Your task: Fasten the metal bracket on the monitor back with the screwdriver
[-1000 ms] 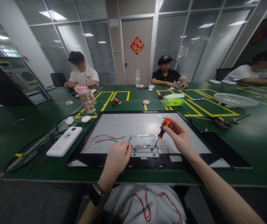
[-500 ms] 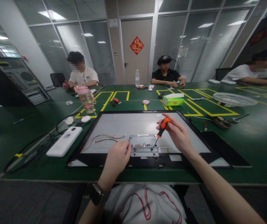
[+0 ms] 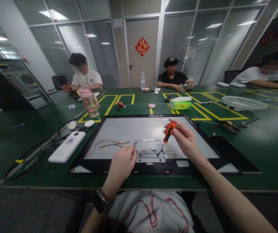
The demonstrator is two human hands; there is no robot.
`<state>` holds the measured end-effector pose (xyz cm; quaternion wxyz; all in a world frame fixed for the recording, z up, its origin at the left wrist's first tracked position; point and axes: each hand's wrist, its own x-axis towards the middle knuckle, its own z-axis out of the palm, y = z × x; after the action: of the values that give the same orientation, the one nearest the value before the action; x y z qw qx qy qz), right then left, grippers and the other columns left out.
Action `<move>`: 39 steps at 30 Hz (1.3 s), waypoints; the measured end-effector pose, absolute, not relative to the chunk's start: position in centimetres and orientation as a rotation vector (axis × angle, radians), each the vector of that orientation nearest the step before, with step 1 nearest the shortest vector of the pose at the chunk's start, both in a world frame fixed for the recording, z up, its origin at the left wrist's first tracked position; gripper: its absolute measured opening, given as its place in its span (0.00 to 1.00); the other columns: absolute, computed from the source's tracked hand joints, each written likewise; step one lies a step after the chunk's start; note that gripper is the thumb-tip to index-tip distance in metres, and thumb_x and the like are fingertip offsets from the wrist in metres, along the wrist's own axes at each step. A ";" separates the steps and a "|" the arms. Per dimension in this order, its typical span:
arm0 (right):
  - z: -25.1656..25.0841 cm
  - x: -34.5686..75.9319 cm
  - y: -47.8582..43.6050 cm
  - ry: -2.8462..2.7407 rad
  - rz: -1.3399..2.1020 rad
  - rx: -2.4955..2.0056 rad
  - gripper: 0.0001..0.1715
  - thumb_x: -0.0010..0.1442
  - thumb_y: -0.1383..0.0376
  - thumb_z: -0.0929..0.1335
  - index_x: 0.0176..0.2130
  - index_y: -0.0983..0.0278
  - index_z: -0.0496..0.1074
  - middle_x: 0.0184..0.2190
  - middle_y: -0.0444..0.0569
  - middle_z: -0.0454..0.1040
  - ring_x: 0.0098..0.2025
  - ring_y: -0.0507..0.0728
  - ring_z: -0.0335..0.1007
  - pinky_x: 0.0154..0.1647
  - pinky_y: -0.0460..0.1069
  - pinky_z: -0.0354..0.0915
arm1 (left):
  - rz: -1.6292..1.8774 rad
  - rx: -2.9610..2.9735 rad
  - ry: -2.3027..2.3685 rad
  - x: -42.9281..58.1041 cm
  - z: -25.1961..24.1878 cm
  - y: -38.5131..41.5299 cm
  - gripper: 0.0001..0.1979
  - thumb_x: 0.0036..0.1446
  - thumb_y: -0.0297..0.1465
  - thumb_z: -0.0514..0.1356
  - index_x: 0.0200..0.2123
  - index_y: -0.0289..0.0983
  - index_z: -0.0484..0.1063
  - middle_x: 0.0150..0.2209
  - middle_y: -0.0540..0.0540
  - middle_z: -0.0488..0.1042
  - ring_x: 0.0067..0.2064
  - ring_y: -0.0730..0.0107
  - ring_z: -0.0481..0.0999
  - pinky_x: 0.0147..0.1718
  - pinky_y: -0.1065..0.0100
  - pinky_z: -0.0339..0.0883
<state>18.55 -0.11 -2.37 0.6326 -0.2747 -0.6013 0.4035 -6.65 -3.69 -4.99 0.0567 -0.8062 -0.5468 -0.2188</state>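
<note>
Two hands at work over one panel (image 3: 126, 124), and they're apart! The right hand (image 3: 186, 139) is clamped on one screwdriver (image 3: 170, 131), thumb and fingers round the orange-and-black handle, wrist raised, forearm slanting in from the panel's near right. The shaft leans, its tip down at the right part of the bracket (image 3: 149, 145), low in the panel's middle. The left hand (image 3: 123, 163) sits lower, palm down, fingers bunched at the bracket's left edge; whether they pinch anything, I cannot tell. One watch (image 3: 100, 201) on that wrist, just off the panel's near edge.

On the panel's left half, a few thin wires (image 3: 113, 141). Left of the panel: one power bank (image 3: 67, 147) marked 14, one small white case (image 3: 89, 123), a black cable (image 3: 32, 173) in loops. Right of it: one black slab (image 3: 236, 153), just beside the frame.

Beyond the panel now: one pink-lidded cup (image 3: 90, 102) to the left, one green tissue pack (image 3: 180, 104), one white grille (image 3: 244, 103) off to the right, one water bottle (image 3: 143, 81) further back. And three people seated past the panel, one left, one near centre, one far right!
</note>
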 end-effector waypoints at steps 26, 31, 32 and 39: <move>-2.2 18.5 0.0 -1.350 0.917 -0.628 0.11 0.56 0.58 0.73 0.41 0.55 0.76 0.36 0.45 0.72 0.36 0.54 0.69 0.40 0.51 0.68 | -0.650 -2.435 -1.664 -6.7 -5.0 -3.8 0.10 0.64 0.28 0.53 0.28 0.38 0.65 0.27 0.49 0.72 0.30 0.66 0.73 0.30 0.67 0.59; -1.8 18.5 0.0 -1.258 1.035 -0.544 0.10 0.52 0.55 0.75 0.32 0.57 0.76 0.32 0.45 0.70 0.33 0.54 0.67 0.36 0.51 0.68 | -0.648 -2.443 -1.671 -6.7 -5.0 -3.7 0.10 0.64 0.28 0.53 0.28 0.38 0.65 0.27 0.49 0.72 0.30 0.65 0.73 0.30 0.66 0.59; -1.7 18.5 -0.1 -1.248 1.066 -0.539 0.11 0.53 0.54 0.75 0.34 0.57 0.77 0.32 0.45 0.71 0.34 0.55 0.68 0.37 0.51 0.68 | -0.646 -2.445 -1.673 -6.7 -5.0 -3.7 0.10 0.64 0.28 0.53 0.29 0.38 0.65 0.27 0.49 0.72 0.30 0.65 0.73 0.30 0.66 0.59; -1.4 18.2 -0.4 -1.226 1.261 -0.465 0.09 0.59 0.56 0.71 0.41 0.54 0.76 0.35 0.45 0.76 0.39 0.56 0.72 0.44 0.54 0.69 | -0.642 -2.449 -1.677 -6.7 -5.2 -3.6 0.10 0.65 0.28 0.52 0.28 0.38 0.65 0.27 0.49 0.72 0.31 0.65 0.73 0.31 0.66 0.58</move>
<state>18.19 -0.38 -1.38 0.6139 -0.2019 -0.5321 0.5470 -6.73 -3.60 -5.20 0.0523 -0.8054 -0.5514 -0.2111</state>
